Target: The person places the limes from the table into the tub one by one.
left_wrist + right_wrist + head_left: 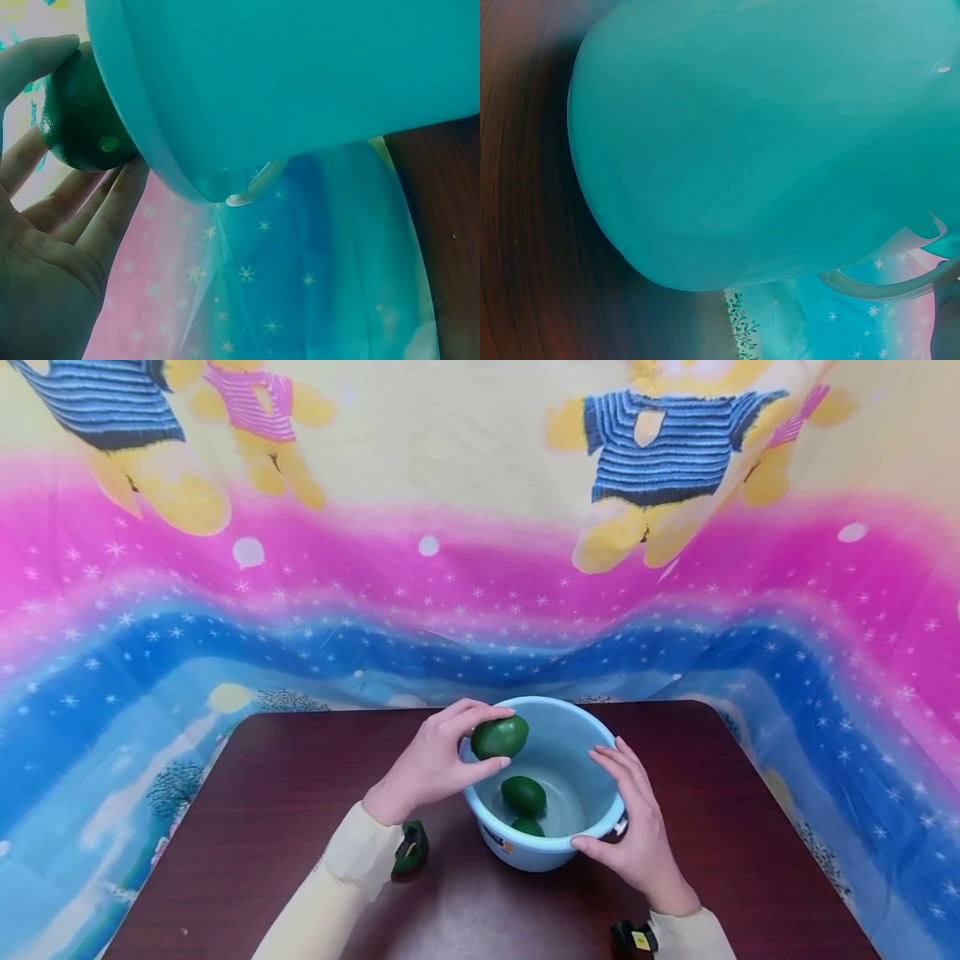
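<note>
My left hand [438,752] grips a glossy dark green avocado [500,737] between thumb and fingers at the left rim of a light blue bucket [540,860]. In the left wrist view the avocado [82,112] shows a pale stem spot and overlaps the rim. Two more avocados lie inside the bucket: one whole avocado [523,796] in plain sight, and another avocado [528,827] mostly hidden by the front wall. On the bucket's right side my right hand [637,822] holds the rim, fingers over the far part and thumb at the front. The right wrist view shows mainly the bucket's wall [757,150].
A further green avocado [414,862] lies on the dark wooden table [300,793], partly covered by my left wrist and its black camera. The bucket's pale handle [885,289] hangs at its side. A printed curtain [465,585] with bears and snowflakes surrounds the table's far edge.
</note>
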Demonstrator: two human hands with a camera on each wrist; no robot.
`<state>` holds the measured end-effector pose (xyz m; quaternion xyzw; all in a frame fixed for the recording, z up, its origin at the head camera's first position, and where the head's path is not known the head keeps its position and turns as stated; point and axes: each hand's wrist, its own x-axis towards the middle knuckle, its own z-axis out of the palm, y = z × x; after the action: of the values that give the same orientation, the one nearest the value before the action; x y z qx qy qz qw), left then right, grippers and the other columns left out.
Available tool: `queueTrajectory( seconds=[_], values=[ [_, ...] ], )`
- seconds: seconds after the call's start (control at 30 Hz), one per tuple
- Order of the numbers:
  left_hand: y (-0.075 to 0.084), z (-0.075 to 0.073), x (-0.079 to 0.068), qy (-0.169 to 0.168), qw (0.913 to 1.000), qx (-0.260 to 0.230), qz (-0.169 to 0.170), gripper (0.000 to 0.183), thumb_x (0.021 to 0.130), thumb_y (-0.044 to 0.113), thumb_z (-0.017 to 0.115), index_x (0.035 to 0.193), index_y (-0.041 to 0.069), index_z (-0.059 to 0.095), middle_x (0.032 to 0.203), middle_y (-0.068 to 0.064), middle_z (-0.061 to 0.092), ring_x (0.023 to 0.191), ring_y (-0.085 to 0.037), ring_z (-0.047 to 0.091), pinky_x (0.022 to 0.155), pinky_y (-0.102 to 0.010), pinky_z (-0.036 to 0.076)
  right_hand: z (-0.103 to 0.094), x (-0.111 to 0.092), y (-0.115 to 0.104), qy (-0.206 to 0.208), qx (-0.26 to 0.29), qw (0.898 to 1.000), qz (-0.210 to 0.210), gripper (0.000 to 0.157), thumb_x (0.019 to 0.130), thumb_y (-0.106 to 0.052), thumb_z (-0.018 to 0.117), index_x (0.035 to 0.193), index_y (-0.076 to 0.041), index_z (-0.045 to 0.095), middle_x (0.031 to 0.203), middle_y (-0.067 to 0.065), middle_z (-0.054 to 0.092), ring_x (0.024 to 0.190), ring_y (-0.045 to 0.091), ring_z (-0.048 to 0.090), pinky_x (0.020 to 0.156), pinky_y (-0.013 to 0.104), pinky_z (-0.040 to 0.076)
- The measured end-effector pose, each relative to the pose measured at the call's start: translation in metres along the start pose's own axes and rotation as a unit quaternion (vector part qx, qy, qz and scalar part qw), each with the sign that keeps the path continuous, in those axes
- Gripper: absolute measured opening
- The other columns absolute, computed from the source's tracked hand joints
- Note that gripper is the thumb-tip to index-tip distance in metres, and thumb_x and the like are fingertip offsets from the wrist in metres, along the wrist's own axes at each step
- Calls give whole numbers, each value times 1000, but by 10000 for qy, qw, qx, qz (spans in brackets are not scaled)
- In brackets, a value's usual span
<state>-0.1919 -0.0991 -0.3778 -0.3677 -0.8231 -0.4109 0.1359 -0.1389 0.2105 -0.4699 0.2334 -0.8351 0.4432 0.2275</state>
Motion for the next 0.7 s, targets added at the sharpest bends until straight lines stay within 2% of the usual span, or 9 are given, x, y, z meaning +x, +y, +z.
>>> queueTrajectory(
  seconds=[0.37,0.7],
  values=[
    [6,6,-1,-108,9999,4,-60,55,82,22,87,133,28,65,123,14,59,106,-4,57,83,-26,56,-4,-2,0,0,42,9999,-98,102,62,-28,97,152,-15,49,156,6,41,151,32,18,110,21,28],
    [11,13,-3,-288,9994,-3,-214,58,80,19,88,132,27,66,124,11,59,106,-8,58,81,-27,56,-8,-5,0,-42,27,10000,-25,102,62,-27,97,152,-18,49,156,4,40,151,31,18,110,26,31]
  ],
)
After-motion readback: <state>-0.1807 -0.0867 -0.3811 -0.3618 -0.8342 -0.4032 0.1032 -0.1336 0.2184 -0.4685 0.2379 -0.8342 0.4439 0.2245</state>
